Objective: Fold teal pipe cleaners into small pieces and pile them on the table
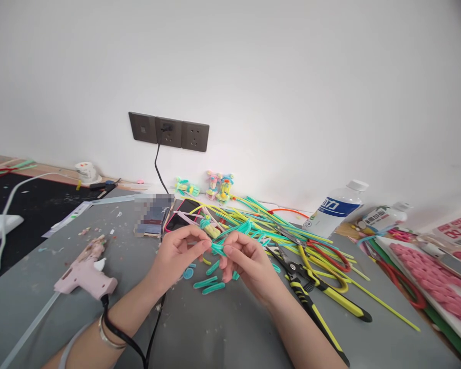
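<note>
Between my two hands is a teal pipe cleaner (217, 249), pinched from both sides above the grey table. My left hand (184, 248) grips its left end between thumb and forefinger. On the other side, my right hand (244, 259) holds it with thumb and bent fingers; part of it is hidden there. Short folded teal pipe cleaner pieces (209, 283) lie just below the hands, beside a small blue coil (189, 271). Behind the hands spreads a pile of long yellow and green pipe cleaners (261, 218).
A pink glue gun (85, 277) rests at left, its black cord passing my left wrist. Yellow-black pliers (311, 279) and red-handled scissors (330, 254) lie at right. A bottle (336, 210) stands near the wall, with small pipe cleaner figures (219, 186) at the back.
</note>
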A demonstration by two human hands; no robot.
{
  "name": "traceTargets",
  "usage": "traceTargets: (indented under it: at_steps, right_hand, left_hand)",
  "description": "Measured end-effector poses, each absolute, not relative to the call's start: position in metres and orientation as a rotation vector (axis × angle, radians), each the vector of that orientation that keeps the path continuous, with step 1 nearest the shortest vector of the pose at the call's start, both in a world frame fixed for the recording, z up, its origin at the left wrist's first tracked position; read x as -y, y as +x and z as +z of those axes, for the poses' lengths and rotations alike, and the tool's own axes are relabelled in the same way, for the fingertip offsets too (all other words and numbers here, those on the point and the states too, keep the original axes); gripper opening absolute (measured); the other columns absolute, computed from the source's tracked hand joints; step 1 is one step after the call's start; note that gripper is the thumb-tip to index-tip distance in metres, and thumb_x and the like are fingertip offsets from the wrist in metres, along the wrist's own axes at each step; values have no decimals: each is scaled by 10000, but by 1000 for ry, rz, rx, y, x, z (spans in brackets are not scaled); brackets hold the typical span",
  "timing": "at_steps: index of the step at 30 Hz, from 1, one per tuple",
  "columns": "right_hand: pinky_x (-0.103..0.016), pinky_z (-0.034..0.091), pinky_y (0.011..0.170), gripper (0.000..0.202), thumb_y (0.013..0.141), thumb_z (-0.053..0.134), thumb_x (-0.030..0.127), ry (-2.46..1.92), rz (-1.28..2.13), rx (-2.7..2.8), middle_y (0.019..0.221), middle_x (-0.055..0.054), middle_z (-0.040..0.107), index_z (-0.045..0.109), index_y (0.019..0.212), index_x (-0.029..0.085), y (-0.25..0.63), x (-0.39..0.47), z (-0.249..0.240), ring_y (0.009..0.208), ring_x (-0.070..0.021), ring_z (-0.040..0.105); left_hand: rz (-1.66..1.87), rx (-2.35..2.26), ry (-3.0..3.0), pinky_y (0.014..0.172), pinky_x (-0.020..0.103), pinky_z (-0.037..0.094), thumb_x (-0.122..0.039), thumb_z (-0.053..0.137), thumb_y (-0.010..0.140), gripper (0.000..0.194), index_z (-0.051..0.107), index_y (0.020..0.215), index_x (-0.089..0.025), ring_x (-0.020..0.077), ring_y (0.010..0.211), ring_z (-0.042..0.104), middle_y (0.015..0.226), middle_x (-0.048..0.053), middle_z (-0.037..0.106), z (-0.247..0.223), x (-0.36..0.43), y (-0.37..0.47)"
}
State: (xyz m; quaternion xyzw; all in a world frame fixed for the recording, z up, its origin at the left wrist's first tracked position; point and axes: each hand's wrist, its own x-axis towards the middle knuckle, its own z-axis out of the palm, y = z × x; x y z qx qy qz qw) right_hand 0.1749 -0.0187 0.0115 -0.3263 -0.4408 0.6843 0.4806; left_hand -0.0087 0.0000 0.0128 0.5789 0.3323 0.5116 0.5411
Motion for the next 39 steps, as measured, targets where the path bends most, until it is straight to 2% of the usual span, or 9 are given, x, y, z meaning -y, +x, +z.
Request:
traceTargets:
  at_steps: [3,9,15,19,26,34,39]
  right_hand:
    - [-169,482,441,355,795,800,449,-887,1695,1116,622,-4,729,580,764,172,178,17,13,457,-113,676]
    - [-163,518,526,363,800,799,444,-870,1841,1090,747,-16,751,556,789,175,182,17,14,572,-107,720]
    - [-201,461,531,377,813,758,514,-1047,1595,1334,690,-7,704,603,781,172,186,15,14,586,-126,681]
    - [-239,453,593,375,821,742,531,-1057,1359,1464,700,7,653,620,766,181,187,13,14,653,-145,648]
    - [-244,462,612,367,808,765,520,-993,1511,1409,704,3,667,626,773,182,189,13,16,668,-149,651]
    - [-263,513,650,355,748,819,487,-1010,1490,1346,724,-21,718,655,712,174,190,11,15,625,-136,633]
    - [-274,516,622,345,766,801,489,-1028,1392,1398,703,-23,703,653,721,181,190,13,15,613,-149,633]
  left_hand:
    - [1168,-853,1381,528,209,490,-315,774,806,150,724,741,-190,134,562,599,653,7,676,14,-1,-8]
    - [1234,-924,1415,569,232,516,-271,756,809,93,747,748,-201,173,611,676,665,22,724,9,3,-4]
    - [1364,-987,1645,598,241,515,-185,765,775,74,794,724,-228,175,602,674,687,27,762,12,4,-4]
    - [1381,-1016,1692,615,252,523,-183,782,760,78,808,716,-242,186,604,681,692,33,777,12,2,-6]
    - [1390,-958,1493,602,270,563,-195,824,714,44,810,697,-233,204,619,714,702,48,789,14,5,-4]
    - [1371,-866,1417,624,283,599,-202,847,703,60,796,687,-229,210,661,735,735,52,794,7,6,-3]
    - [1342,-831,1364,646,315,611,-259,862,702,90,783,684,-220,224,676,734,723,63,783,9,8,-3]
